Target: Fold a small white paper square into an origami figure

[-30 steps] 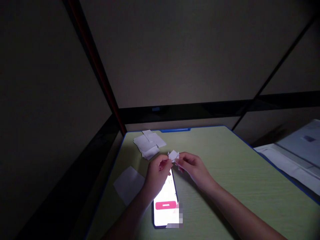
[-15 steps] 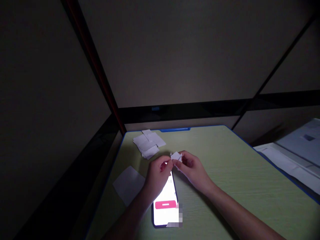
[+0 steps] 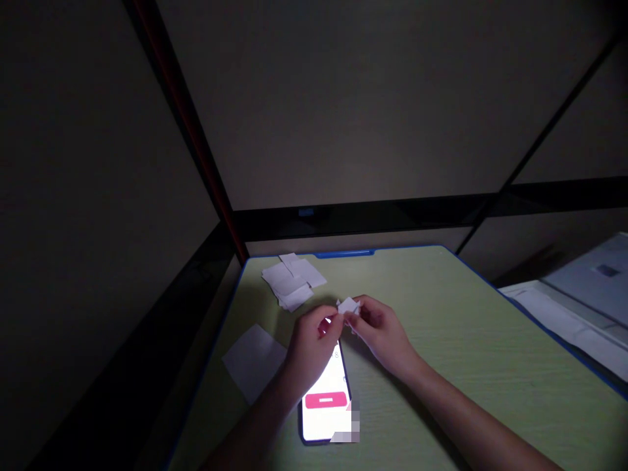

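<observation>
A small folded piece of white paper is held just above a green table. My left hand pinches its left edge and my right hand pinches its right side, fingers closed on it. A lit phone with a white screen and a pink bar lies flat under my left wrist, partly hidden by that hand.
Several white paper squares lie in a loose pile at the table's far left corner. One larger white sheet lies by the left edge. The table has a blue rim. A pale surface with papers stands to the right. The room is dark.
The folded paper has shifted slightly to the right between my fingers and both hands have drawn closer together on it. The phone and the loose papers have not moved.
</observation>
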`<state>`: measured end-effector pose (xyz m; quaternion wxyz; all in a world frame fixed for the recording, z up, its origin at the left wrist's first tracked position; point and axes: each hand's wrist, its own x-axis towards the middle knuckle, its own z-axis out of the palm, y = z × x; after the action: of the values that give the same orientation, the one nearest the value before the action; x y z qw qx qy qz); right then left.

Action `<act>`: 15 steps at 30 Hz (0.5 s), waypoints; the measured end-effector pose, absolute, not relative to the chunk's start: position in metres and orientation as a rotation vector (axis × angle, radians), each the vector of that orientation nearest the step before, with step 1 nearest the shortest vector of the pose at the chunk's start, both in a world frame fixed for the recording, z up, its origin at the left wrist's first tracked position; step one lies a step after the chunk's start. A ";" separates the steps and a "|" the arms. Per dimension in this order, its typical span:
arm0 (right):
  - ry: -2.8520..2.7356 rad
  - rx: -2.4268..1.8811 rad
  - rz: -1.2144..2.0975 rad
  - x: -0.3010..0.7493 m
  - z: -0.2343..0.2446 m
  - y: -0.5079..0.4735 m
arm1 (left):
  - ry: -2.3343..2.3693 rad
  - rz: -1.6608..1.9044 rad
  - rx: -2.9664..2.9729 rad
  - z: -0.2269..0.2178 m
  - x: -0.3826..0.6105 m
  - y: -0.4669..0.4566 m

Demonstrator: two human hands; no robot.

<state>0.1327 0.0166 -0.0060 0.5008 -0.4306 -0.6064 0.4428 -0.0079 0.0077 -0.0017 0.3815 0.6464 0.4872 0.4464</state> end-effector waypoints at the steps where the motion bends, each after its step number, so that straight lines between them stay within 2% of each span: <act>1: -1.462 -1.037 1.077 0.132 -0.006 0.017 | 1.245 1.143 1.644 -0.001 -0.008 0.008; 7: -1.540 -0.954 1.176 0.134 -0.004 0.017 | 1.282 1.270 1.494 0.004 -0.015 0.016; 15: -2.209 -0.990 1.036 0.155 0.002 0.007 | 1.284 1.408 1.301 0.005 -0.023 0.025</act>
<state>0.1552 0.0069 0.0018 0.2515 -0.3640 -0.8120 0.3807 -0.0227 0.0251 0.0048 0.4053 0.5155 0.5086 0.5579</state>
